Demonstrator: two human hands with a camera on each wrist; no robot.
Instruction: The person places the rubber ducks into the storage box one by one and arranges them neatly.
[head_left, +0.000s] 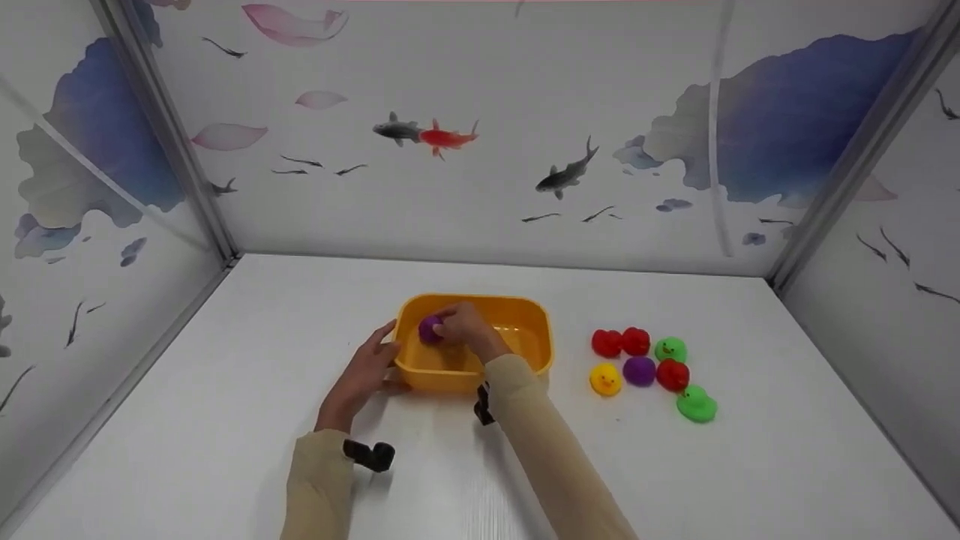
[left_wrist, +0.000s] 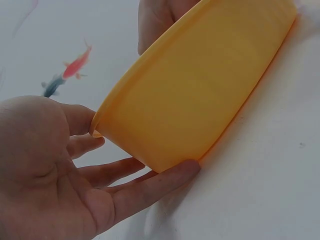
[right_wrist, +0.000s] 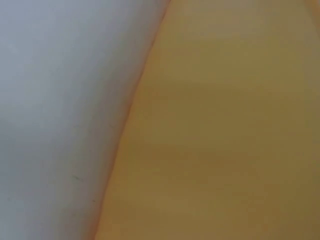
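A yellow plastic basin [head_left: 475,381] stands on the white table. My left hand [head_left: 366,371] lies against its left side; in the left wrist view, the fingers [left_wrist: 127,197] reach along the outer wall with little bend, and one fingertip meets the rim. Inside the basin, near its left end, my right hand [head_left: 466,330] pinches a small purple ball [head_left: 430,329] between thumb and fingers. The right forearm crosses over the front rim. Only the basin's outer wall [right_wrist: 215,130] and the table show in the right wrist view; the right hand is hidden there.
Right of the basin lies a loose group: several red toys [head_left: 636,341], a second purple ball [head_left: 640,371], a yellow duck [head_left: 605,379], a green duck [head_left: 670,349] and another green duck [head_left: 697,404]. Printed wall panels [head_left: 480,217] enclose the table's back and sides.
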